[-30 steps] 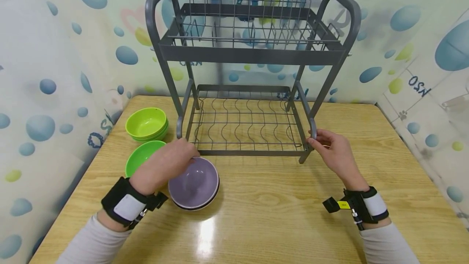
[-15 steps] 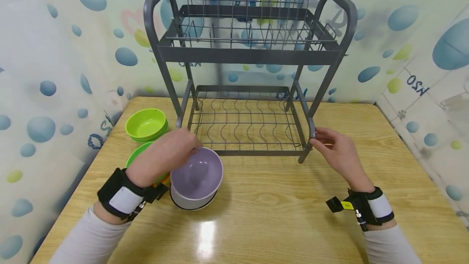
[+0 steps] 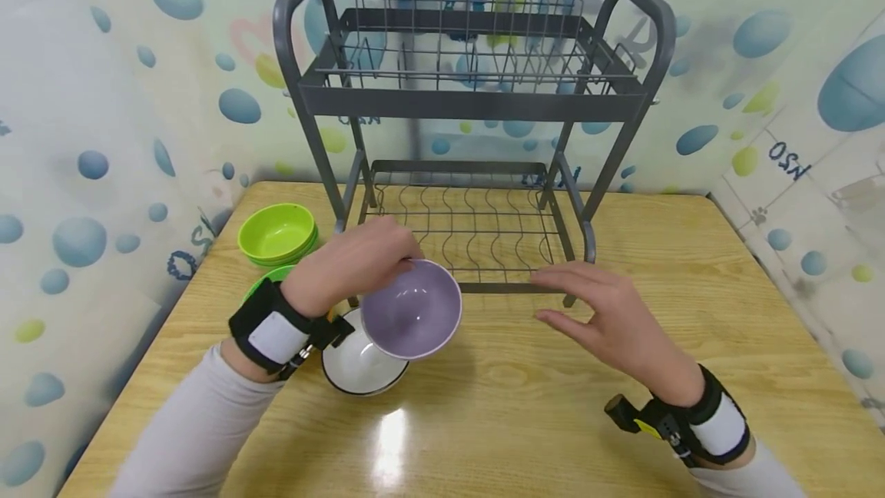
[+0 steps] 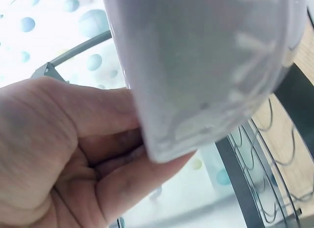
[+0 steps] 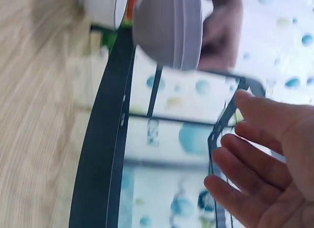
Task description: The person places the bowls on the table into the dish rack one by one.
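Note:
A purple bowl [image 3: 413, 312] hangs tilted above the table, its inside toward the head camera. My left hand [image 3: 356, 260] pinches its rim at the upper left; in the left wrist view the thumb and fingers [image 4: 122, 110] grip the edge of the bowl [image 4: 211, 66]. Below it a white bowl [image 3: 359, 363] with a dark rim stands on the table, partly covered by the purple one. My right hand [image 3: 608, 313] is held in the air to the right of the purple bowl, thumb and fingers spread apart, holding nothing. The right wrist view shows its fingers [image 5: 250, 174] relaxed.
A grey two-tier dish rack [image 3: 477, 104] stands at the back of the wooden table [image 3: 525, 421]. Its lower wire shelf [image 3: 477, 233] lies just behind both hands. Lime-green bowls [image 3: 276, 230] are stacked at the left, with a green bowl [image 3: 276, 275] partly hidden by the left hand.
My left hand has lifted the purple bowl off the white one and carried it right. My right hand has let go of the rack's side and moved left toward the bowl.

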